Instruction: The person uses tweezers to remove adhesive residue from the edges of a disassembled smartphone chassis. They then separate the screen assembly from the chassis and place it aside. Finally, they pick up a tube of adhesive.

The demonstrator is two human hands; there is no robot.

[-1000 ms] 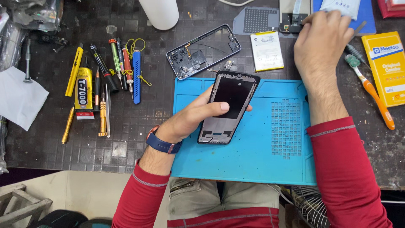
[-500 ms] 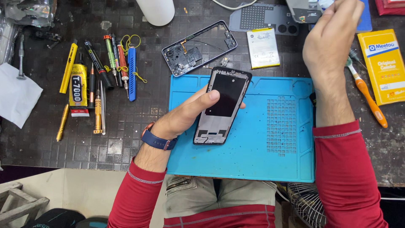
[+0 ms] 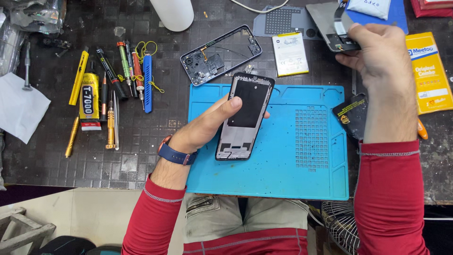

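Now our left hand (image 3: 203,130) grips the phone frame (image 3: 245,115) over the blue mat (image 3: 283,170), thumb across it; our right hand (image 3: 377,56) pinches a grey panel (image 3: 325,19) above.

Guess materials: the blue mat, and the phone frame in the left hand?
Blue mat: looks like soft silicone or rubber, matte, with moulded ridges and a grid of small pockets. Phone frame in the left hand: seemingly a thin metal mid-plate, dull silver-grey at the lower end, edged by a black rim, probably plastic; a matte black sheet covers the upper part. Alloy cannot be told.
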